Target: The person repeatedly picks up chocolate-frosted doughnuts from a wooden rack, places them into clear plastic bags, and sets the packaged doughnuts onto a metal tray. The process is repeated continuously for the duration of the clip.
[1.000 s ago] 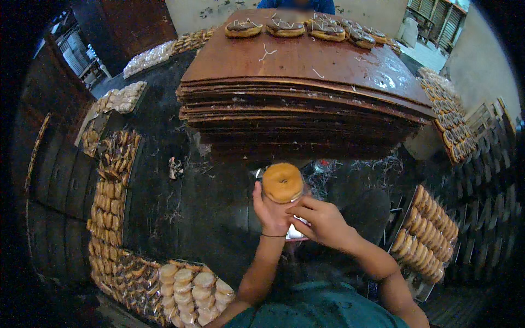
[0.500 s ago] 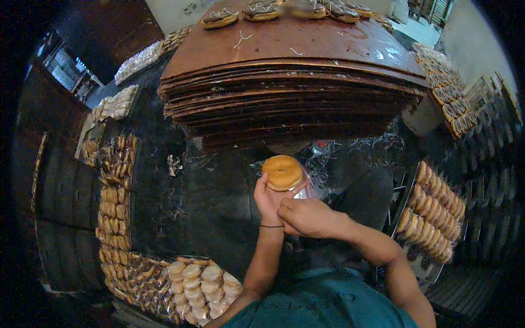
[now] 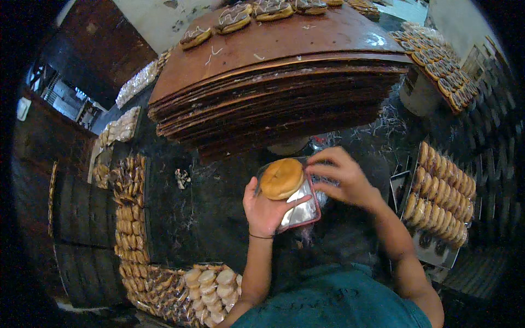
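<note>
My left hand [image 3: 265, 210] is palm up, a dark band at its wrist. A round golden doughnut [image 3: 282, 178] rests on its upper palm and fingers, the thumb upright beside it. Clear plastic shows around the doughnut's edge. One left finger stretches right over a shiny, silvery flat piece with a pink-red border [image 3: 303, 209]; whether this is a packet or a tray, I cannot tell. Just right of the doughnut is my right hand [image 3: 344, 177], bent fingers apart, fingertips near the plastic's edge. Whether they touch it is unclear.
A tall stack of brown boards [image 3: 279, 82] stands ahead, chocolate-topped doughnuts [image 3: 235, 19] on top. Bagged doughnuts line the left side [image 3: 131, 227] and near left [image 3: 210, 292]. A rack of wrapped doughnuts [image 3: 440, 197] stands right, with iced ones [image 3: 443, 76] farther back. Plastic scraps [image 3: 391, 120] litter the dark floor.
My right hand has moved from over the left palm up to the doughnut's right side, its fingers opening. More of the red-bordered piece shows. The view has shifted somewhat to the right.
</note>
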A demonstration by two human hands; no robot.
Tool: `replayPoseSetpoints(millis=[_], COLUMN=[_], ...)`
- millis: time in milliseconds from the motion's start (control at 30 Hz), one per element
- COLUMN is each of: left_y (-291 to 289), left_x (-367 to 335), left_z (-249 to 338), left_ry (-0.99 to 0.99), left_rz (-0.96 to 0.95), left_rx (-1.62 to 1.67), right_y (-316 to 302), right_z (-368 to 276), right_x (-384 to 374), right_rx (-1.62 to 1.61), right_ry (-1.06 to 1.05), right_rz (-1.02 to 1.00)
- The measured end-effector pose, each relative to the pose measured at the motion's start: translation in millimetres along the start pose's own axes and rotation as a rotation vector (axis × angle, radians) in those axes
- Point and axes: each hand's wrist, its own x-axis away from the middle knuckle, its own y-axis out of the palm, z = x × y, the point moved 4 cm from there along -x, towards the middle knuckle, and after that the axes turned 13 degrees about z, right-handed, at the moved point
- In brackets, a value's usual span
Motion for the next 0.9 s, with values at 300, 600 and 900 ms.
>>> replayPoseSetpoints(millis=[300,600,900], left_y=[-3,-39,-25], left_x=[11,-16,-13], left_z=[-25,-46,-56], left_ry=[0.526,0.767,0.930], left_rz=[0.284,0.310,0.193], left_rx=[-0.582,-1.130,-1.405], right_y=[-26,2,-6], right_z=[-15,47,56], right_x=[-6,138,137], right_rx=[-0.402,-0.607,-0.528], right_ry=[0.443,1.054,0.983], right_rz=[0.245,0.493,0.359])
